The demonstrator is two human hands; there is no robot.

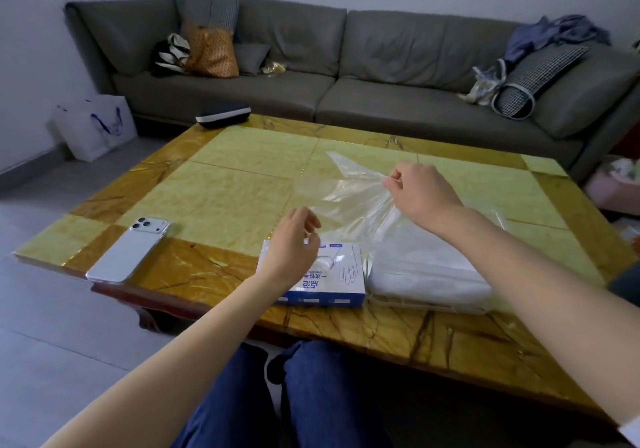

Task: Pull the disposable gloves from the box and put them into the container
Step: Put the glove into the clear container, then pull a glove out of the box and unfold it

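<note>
The right hand (pixel 420 194) is pinching a clear glove (pixel 349 191) between thumb and fingertips, its grip pressed together on a bunched edge. It is holding the glove up above the counter (pixel 221 184), the film hanging spread out to the left and down towards the box (pixel 332 277). The left hand (pixel 294 243) is hovering over the box's top, fingers loosely curled by the lower edge of the film; whether its grip is pinching the glove cannot be told. The box, white and blue, is lying flat near the counter's near edge. The container (pixel 433 274), clear-walled with a white pile inside, is sitting just beside the box on the right, the two nearly touching. A phone (pixel 128 250) is lying face down near the left corner, well apart from the box. A dark case (pixel 223 113) is resting at the far edge, and a grey sofa (pixel 381 66) is standing behind
</note>
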